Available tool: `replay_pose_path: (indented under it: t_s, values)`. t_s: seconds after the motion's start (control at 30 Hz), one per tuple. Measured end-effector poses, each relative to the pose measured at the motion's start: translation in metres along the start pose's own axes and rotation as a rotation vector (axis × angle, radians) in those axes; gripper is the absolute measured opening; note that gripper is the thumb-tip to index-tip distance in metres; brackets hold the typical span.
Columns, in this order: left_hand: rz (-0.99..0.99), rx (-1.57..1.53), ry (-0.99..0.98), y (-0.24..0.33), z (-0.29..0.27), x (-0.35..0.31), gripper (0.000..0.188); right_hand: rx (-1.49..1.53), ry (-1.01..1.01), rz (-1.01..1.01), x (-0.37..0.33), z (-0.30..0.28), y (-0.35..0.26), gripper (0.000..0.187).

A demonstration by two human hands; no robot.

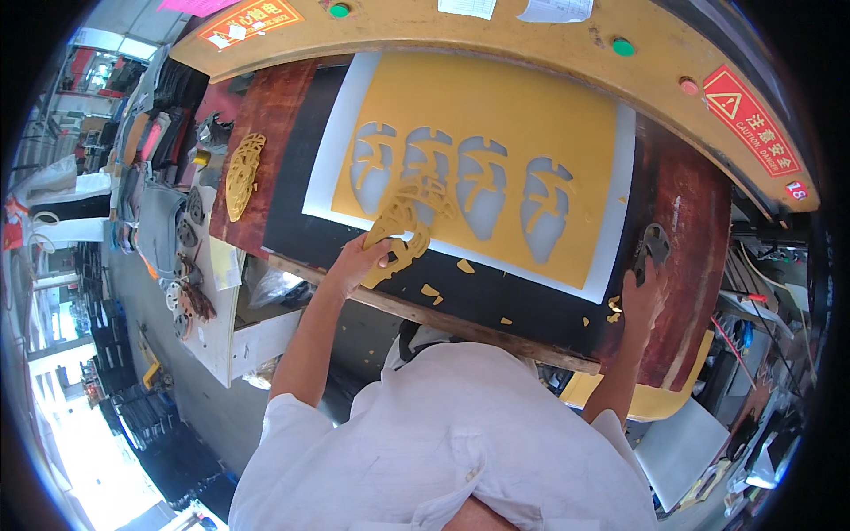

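My left hand (356, 265) is closed on several limp yellow cut-out pieces (405, 232), shaped like openwork shoe uppers. They hang over the front of a yellow sheet (478, 97), which has a row of shoe-shaped openings in it. Under the sheet lies a white board (329, 181), seen through the openings. On the right, my right hand (646, 294) has its fingers on a dark grey cutting die (653, 246) resting on the reddish-brown board. Its grip is partly hidden. A stack of matching yellow pieces (243, 177) lies on the far left of the table.
A yellow machine beam (531, 26) with green and red buttons spans the far side. Small yellow scraps (430, 290) dot the black mat (292, 226). To the left stands a white cabinet (226, 332) with dark dies on it; a grey panel (682, 451) is low right.
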State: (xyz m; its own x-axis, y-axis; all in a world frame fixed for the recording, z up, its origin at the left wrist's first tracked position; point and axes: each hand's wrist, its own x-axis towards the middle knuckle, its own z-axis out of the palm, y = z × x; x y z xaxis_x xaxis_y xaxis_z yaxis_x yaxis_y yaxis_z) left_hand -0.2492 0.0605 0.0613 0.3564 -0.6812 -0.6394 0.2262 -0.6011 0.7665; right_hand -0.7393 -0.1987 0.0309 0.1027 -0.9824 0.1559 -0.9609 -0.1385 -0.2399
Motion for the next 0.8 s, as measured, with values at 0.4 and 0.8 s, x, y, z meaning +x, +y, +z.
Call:
replay_pose_path:
  t_s: [0.4, 0.8]
  values:
    - [0.012, 0.079, -0.077, 0.016, -0.005, -0.03, 0.032, 0.546, -0.439, -0.472, -0.049, 0.098, -0.328, 0.027]
    - [-0.203, -0.291, -0.564, -0.018, -0.104, 0.038, 0.028, 0.209, -0.449, -0.665, -0.044, 0.086, -0.318, 0.028]
